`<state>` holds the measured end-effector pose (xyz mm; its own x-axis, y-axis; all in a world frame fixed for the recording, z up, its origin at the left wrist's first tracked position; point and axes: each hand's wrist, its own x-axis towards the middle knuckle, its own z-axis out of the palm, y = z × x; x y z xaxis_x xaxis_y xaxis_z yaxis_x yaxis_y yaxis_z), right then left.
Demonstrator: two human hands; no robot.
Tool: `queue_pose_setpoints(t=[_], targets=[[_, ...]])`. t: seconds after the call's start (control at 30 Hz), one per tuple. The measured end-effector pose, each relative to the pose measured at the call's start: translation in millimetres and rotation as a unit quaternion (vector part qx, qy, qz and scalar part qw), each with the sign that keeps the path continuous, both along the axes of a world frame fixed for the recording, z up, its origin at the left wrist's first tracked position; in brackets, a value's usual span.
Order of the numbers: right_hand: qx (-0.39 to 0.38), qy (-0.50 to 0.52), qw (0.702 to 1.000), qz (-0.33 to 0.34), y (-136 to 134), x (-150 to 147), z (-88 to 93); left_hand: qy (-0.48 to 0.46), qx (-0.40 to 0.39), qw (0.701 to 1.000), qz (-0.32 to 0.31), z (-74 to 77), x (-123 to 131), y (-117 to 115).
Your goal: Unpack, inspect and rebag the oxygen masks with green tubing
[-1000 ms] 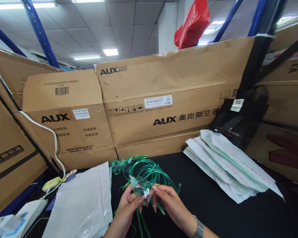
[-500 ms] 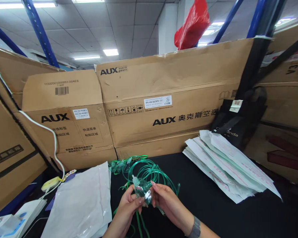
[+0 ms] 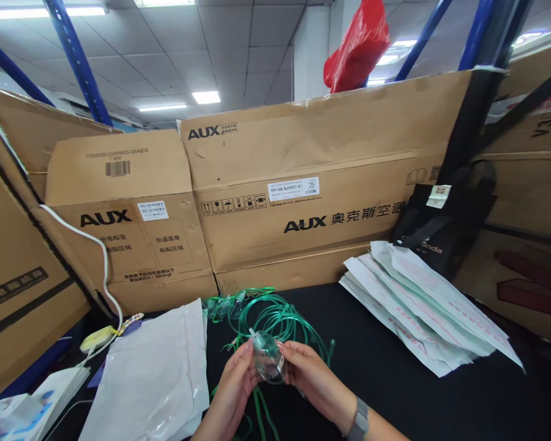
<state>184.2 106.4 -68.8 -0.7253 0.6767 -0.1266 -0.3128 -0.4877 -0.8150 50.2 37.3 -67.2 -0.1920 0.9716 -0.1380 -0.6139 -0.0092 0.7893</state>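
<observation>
A clear, green-tinted oxygen mask (image 3: 269,361) is held up between both hands over the black table. My left hand (image 3: 237,375) grips its left edge, thumb on the near side. My right hand (image 3: 308,369) pinches the opposite edge between thumb and fingers. The mask's narrow connector points up and away from me. Just behind it lies coiled green tubing (image 3: 280,309). Green straps (image 3: 262,411) hang or lie below my left hand; where they attach is hidden.
White packets (image 3: 151,373) lie to the left, and a stack of paper pouches (image 3: 422,312) to the right. More clear-green mask pieces (image 3: 223,306) sit behind the tubing. Cardboard boxes (image 3: 303,245) wall the back. A power strip (image 3: 50,404) with a cable is at lower left.
The mask has turned in my hands, so its broad clear face shows more. My left fingers have shifted up along its edge. The tubing and packets stay put.
</observation>
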Motion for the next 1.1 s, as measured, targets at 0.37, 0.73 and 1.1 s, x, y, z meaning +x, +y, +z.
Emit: queue_pose_setpoints(t=[0.37,0.73,1.1], targets=[[0.286,-0.157,0.937,-0.125,22.6,5.7,2.9,-0.180,-0.077,0.966,0.167,18.6,-34.6,1.1],[0.630,-0.362,0.686,0.028,-22.7,-0.5,-9.5,-0.222,-0.051,0.957,0.179,23.2,-53.1,-2.8],[0.437,-0.208,0.874,-0.025,-4.3,5.7,8.6,-0.143,-0.075,0.976,0.144,19.8,-46.3,-2.4]])
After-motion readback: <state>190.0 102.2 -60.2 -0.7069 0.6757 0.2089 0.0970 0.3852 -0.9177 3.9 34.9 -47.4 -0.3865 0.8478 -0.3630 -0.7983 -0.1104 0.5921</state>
